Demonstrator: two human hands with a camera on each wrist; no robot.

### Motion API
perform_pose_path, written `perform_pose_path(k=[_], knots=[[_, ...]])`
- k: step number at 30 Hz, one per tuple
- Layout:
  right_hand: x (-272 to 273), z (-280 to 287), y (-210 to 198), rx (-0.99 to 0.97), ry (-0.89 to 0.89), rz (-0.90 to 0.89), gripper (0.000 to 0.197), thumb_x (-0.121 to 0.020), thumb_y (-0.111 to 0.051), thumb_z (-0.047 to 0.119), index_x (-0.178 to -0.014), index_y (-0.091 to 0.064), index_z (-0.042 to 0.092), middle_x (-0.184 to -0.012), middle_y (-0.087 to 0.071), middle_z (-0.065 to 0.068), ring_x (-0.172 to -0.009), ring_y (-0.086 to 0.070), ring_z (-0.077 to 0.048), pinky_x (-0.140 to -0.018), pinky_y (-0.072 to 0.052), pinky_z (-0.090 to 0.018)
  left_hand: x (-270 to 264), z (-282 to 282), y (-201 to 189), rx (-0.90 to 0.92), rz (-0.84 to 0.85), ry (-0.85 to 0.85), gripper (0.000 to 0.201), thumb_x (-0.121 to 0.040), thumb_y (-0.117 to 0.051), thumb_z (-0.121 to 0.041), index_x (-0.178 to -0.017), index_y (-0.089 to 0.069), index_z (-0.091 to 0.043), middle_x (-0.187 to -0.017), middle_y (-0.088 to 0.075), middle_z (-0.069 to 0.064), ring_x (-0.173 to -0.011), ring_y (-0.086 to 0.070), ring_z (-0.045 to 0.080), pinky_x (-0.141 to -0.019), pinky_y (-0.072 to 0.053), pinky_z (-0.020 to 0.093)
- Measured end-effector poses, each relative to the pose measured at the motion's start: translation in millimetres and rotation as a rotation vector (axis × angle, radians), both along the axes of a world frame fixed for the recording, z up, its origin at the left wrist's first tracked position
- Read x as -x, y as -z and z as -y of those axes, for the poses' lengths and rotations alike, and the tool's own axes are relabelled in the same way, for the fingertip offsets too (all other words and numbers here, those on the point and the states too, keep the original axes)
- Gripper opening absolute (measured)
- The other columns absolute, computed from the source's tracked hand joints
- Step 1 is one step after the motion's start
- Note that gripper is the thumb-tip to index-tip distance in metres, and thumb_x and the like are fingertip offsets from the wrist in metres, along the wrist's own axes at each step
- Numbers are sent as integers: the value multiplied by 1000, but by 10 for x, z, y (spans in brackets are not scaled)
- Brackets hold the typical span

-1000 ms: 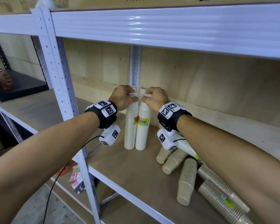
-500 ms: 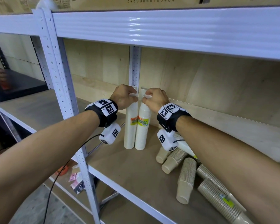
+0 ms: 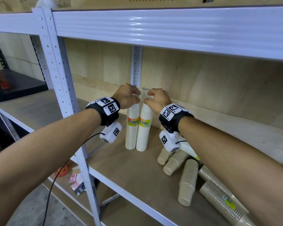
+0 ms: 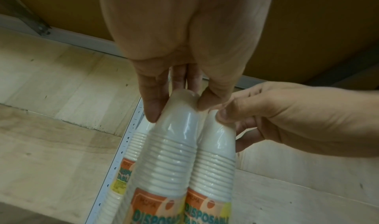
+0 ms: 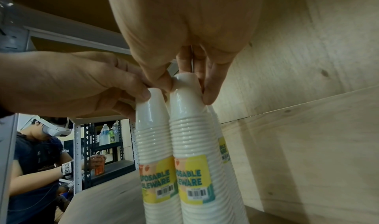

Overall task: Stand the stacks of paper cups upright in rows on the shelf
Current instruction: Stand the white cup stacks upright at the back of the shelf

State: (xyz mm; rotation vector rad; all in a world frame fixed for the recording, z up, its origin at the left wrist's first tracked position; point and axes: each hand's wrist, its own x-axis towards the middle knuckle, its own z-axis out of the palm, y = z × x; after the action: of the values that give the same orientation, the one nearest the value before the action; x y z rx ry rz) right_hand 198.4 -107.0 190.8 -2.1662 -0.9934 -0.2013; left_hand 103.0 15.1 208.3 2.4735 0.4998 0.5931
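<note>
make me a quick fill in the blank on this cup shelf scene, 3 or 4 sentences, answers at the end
1. The left hand pinches the top of a wrapped stack of ____ paper cups.
2. The right hand holds the neighbouring white wrapped stack, which stands ____.
3. The brown paper cup stacks to the right lie on their ____.
4. The cups rest on a ____ shelf board.

Missing words: white; upright; sides; wooden

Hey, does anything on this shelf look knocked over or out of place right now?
Yes. Several brown cup stacks lie tipped on their sides in a loose heap at the right of the shelf, while two white cup stacks stand upright, tops held by the left hand and right hand.
</note>
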Motion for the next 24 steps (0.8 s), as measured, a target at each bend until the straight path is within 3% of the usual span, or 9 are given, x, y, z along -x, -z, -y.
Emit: perform_pose_path(k=[8, 14, 18, 24], knots=[[-49, -66, 0, 33, 23, -24, 37, -82, -68, 26, -116, -67, 11, -121, -65, -7, -106, -61, -25, -84, -50, -31, -52, -40, -8, -38, -35, -17, 34, -87, -70, -18, -120, -68, -11, -126, -64, 5, -115, -57, 21, -83, -41, 24], [-76, -126, -67, 42, -2, -30, 38, -78, -71, 25, -113, -69, 10, -119, -66, -5, -103, -62, -23, -81, -50, -28, -68, -81, -75, -114, -65, -8, 33, -85, -69, -14, -118, -70, -10, -123, -66, 5, -112, -58, 21, -83, -42, 25], [-103, -188, -113, 21, -19, -43, 37, -77, -70, 25, -111, -70, 12, -120, -67, -1, -105, -63, -21, -88, -53, -32, -89, -146, -129, -117, -65, -13, 34, -84, -71, -14, -118, -70, -10, -124, -65, 5, -112, -58, 22, -82, -42, 25], [-143, -289, -139, 25, -9, -31, 38, -79, -70, 24, -115, -69, 11, -115, -66, -6, -104, -62, -23, -88, -52, -32, -142, -262, -156, -93, -60, -27, 37, -85, -70, -13, -122, -68, -10, -129, -63, 5, -117, -57, 22, -85, -41, 24]])
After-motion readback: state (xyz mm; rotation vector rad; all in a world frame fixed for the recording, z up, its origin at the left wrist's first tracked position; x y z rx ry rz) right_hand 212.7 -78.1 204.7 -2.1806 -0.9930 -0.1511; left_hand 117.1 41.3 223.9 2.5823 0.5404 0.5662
